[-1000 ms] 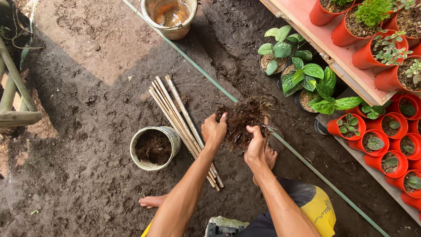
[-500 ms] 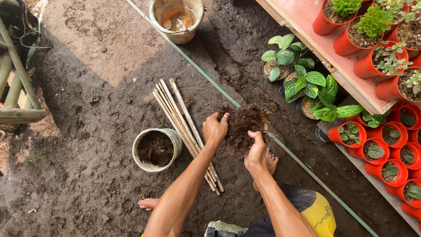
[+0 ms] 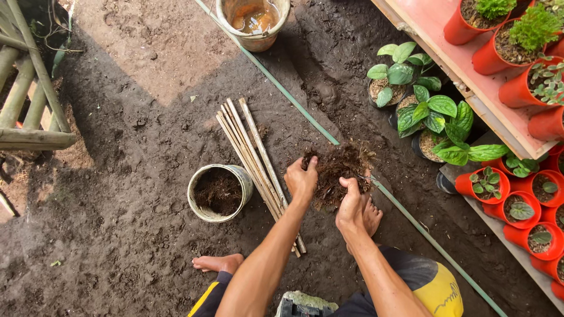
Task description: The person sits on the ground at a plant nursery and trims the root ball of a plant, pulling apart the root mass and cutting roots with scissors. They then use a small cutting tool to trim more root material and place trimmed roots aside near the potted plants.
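A clump of dark fibrous roots and soil (image 3: 339,167) is held between both hands above the dirt ground. My left hand (image 3: 301,181) grips its left side and my right hand (image 3: 351,206) grips its lower right side. A white bucket (image 3: 218,192) partly filled with dark soil stands on the ground left of my left hand. A bundle of several pale bamboo sticks (image 3: 254,157) lies between the bucket and my hands. My bare feet rest on the soil, one (image 3: 218,263) at lower left, the other (image 3: 371,215) under my right hand.
A green hose (image 3: 305,113) runs diagonally across the ground. A bucket of muddy water (image 3: 254,21) stands at the top. Leafy potted plants (image 3: 424,111) and several red pots (image 3: 517,202) line the right, beside a pink shelf (image 3: 446,44). A bamboo frame (image 3: 29,94) stands at left.
My hands have stayed on the root clump, kneading it slightly; the view shifted a little. Nothing else has moved.
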`<state>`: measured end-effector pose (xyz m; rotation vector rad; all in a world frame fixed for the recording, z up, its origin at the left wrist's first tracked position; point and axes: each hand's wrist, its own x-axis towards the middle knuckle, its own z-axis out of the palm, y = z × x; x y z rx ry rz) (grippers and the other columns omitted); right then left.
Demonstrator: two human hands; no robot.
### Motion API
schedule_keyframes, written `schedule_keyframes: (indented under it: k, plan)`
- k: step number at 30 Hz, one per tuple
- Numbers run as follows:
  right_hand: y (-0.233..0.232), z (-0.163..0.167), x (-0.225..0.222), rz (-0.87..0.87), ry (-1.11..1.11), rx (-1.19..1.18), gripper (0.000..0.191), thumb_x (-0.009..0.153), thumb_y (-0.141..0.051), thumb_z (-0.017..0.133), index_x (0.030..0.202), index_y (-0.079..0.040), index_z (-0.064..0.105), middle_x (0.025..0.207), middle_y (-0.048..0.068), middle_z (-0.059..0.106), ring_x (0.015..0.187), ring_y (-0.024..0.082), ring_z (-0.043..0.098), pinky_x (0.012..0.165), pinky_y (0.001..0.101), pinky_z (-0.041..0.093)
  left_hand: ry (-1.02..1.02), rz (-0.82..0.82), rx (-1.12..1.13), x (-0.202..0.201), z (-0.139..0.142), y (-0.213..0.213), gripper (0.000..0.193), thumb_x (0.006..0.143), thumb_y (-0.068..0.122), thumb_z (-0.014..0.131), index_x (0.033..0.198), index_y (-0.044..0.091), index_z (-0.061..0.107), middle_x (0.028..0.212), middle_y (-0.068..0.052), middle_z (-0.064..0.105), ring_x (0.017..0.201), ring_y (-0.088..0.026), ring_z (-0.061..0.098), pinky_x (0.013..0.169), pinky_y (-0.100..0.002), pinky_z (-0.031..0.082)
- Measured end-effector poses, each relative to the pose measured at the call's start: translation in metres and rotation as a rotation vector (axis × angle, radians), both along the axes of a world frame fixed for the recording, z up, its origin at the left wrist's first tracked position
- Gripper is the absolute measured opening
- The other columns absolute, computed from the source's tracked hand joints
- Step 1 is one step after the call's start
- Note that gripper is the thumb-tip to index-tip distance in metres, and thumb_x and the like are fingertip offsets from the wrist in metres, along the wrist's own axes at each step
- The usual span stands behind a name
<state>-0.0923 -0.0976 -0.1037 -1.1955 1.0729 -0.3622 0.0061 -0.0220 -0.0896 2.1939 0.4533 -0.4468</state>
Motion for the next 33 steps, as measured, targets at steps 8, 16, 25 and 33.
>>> schedule_keyframes:
  k: [8, 16, 25, 33]
  plan:
    - [0.007, 0.021, 0.0, 0.171, 0.186, -0.075, 0.091, 0.082, -0.027, 0.065, 0.163, -0.013, 0.027, 0.15, 0.017, 0.046, 0.137, 0.03, 0.038, 0.119, 0.0449, 0.018, 0.06, 0.163, 0.057, 0.004, -0.027, 0.015, 0.056, 0.079, 0.047, 0.088, 0.113, 0.005, 0.074, 0.103, -0.02, 0.073, 0.096, -0.036, 0.072, 0.087, -0.044, 0.054]
    - [-0.017, -0.012, -0.006, 0.018, -0.152, 0.548, 0.045, 0.086, -0.025, 0.067, 0.119, 0.002, 0.053, 0.122, 0.016, 0.059, 0.113, 0.03, 0.054, 0.105, 0.0508, 0.04, 0.222, -0.168, -0.086, 0.005, 0.007, 0.032, 0.055, 0.094, 0.04, 0.074, 0.138, 0.01, 0.06, 0.088, -0.021, 0.08, 0.072, -0.027, 0.069, 0.067, -0.044, 0.055]
    - [-0.024, 0.009, -0.008, 0.286, -0.055, 0.545, 0.049, 0.079, -0.026, 0.082, 0.117, 0.001, 0.067, 0.114, 0.018, 0.071, 0.109, 0.034, 0.067, 0.087, 0.0455, 0.06, -0.026, -0.303, -0.378, 0.0, 0.028, 0.054, 0.04, 0.089, 0.032, 0.074, 0.12, 0.006, 0.075, 0.104, -0.011, 0.079, 0.079, -0.02, 0.075, 0.076, -0.04, 0.06]
    - [-0.034, 0.023, -0.003, 0.299, 0.038, 0.666, 0.043, 0.075, -0.015, 0.086, 0.11, 0.006, 0.072, 0.105, 0.018, 0.076, 0.097, 0.026, 0.072, 0.084, 0.0387, 0.064, -0.221, -0.53, -0.302, -0.001, 0.027, 0.068, 0.049, 0.09, 0.03, 0.08, 0.122, -0.005, 0.068, 0.113, -0.025, 0.072, 0.102, -0.034, 0.07, 0.087, -0.05, 0.055]
